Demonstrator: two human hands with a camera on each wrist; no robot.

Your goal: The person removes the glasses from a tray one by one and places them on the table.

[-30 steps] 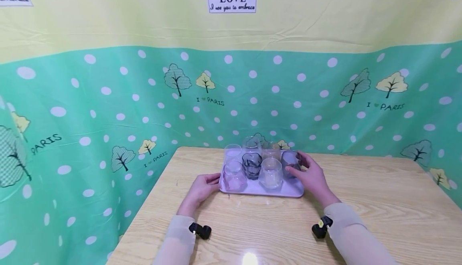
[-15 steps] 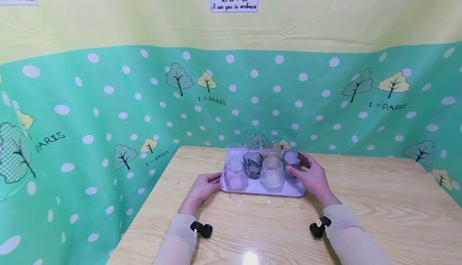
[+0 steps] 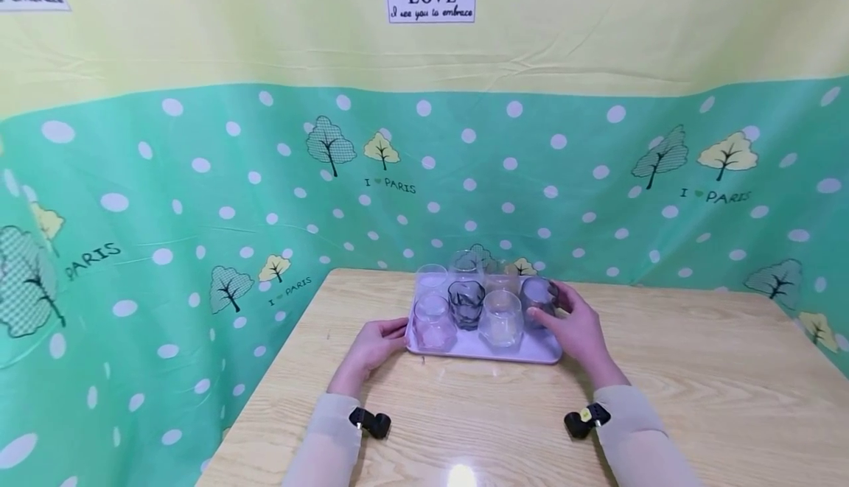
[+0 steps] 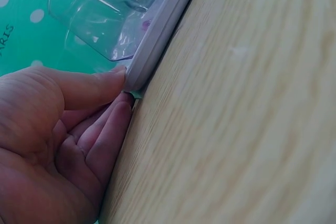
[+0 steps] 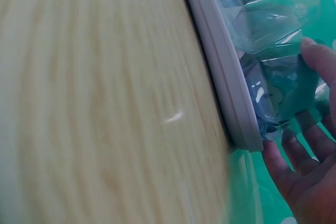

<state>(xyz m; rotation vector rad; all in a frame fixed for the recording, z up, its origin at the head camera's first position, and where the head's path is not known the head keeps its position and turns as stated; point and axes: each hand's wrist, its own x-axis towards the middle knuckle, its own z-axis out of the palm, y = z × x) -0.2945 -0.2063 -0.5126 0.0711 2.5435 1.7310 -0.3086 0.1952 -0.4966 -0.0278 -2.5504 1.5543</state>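
A pale lilac tray (image 3: 530, 348) bears several drinking glasses in two rows. My left hand (image 3: 371, 347) pinches its left edge; in the left wrist view the thumb (image 4: 94, 88) lies at the rim and the fingers curl below. My right hand (image 3: 580, 332) holds a smoky blue-grey glass (image 3: 539, 297) at the tray's right end, thumb on the near side, fingers round the far side. Along the front stand a pinkish glass (image 3: 434, 334), a dark grey glass (image 3: 466, 304) and a clear faceted glass (image 3: 501, 325).
Clear glasses, one at the back left (image 3: 432, 278), fill the tray's rear row. The tray sits near the back of a wooden table (image 3: 424, 413). Behind the table hangs a green and yellow curtain (image 3: 424, 155). Each wrist wears a small black camera.
The head view has shifted very slightly. The hands keep their places on the tray and the smoky glass; the right wrist has turned a little.
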